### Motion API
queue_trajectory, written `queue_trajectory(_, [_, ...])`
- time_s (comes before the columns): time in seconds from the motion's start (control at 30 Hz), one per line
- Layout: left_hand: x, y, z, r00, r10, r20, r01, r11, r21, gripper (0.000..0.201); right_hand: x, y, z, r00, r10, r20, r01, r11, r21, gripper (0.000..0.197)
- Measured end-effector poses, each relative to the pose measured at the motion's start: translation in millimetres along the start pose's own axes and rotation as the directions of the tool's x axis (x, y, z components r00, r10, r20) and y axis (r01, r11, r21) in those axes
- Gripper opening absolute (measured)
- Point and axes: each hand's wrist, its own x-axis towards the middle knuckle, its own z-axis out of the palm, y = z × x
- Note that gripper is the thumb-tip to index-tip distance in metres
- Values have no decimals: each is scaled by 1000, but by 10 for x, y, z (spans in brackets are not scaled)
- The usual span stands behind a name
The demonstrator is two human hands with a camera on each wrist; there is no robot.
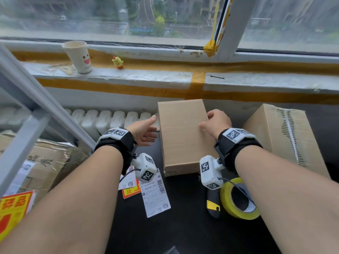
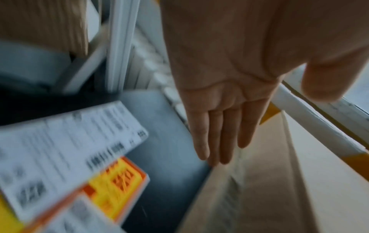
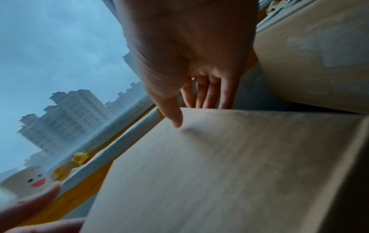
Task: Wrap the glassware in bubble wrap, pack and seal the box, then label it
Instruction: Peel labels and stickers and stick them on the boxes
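Note:
A closed brown cardboard box lies lengthwise on the dark table. My right hand grips its right edge, thumb pressed on the top face and fingers curled down the side. My left hand is flat with straight fingers along the box's left side, fingertips at its edge. A white shipping label and a red and yellow sticker lie near my left wrist. No glassware or bubble wrap shows.
A yellow tape roll and a black and yellow cutter lie under my right forearm. A larger taped box stands right. A metal rack frame and a worn carton crowd the left. A paper cup sits on the sill.

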Motion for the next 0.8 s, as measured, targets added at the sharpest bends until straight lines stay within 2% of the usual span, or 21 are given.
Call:
queue_trajectory(0.1, [-168,-5,-156,992,48,-114,-31,988,153,40,-36,-181,-8,993,-72,-91,72,997,5,35])
queue_trajectory(0.23, [-308,-128,-384,932,106,-348,-62,989,134,8,-275,-511,109,970,-241,25,237,965,115,12])
queue_trajectory(0.37, [-348,-502,-622,867,122,-482,-34,981,189,16,-612,-794,431,936,-314,162,269,930,249,17])
queue_trajectory(0.47, [-368,-836,-687,871,102,-481,-8,981,193,16,-803,-982,766,890,-381,252,310,909,280,21])
queue_trajectory(0.57, [-351,-1133,-692,878,118,-464,-5,971,237,14,-902,-1059,1152,850,-370,375,354,928,112,24])
queue_trajectory(0.7, [-238,-1415,-746,903,125,-412,35,932,360,20,-865,-944,1550,849,-277,450,378,913,-152,28])
queue_trajectory(0.8, [-144,-1484,-802,889,134,-439,64,911,408,25,-774,-875,1731,860,-203,468,367,883,-292,23])
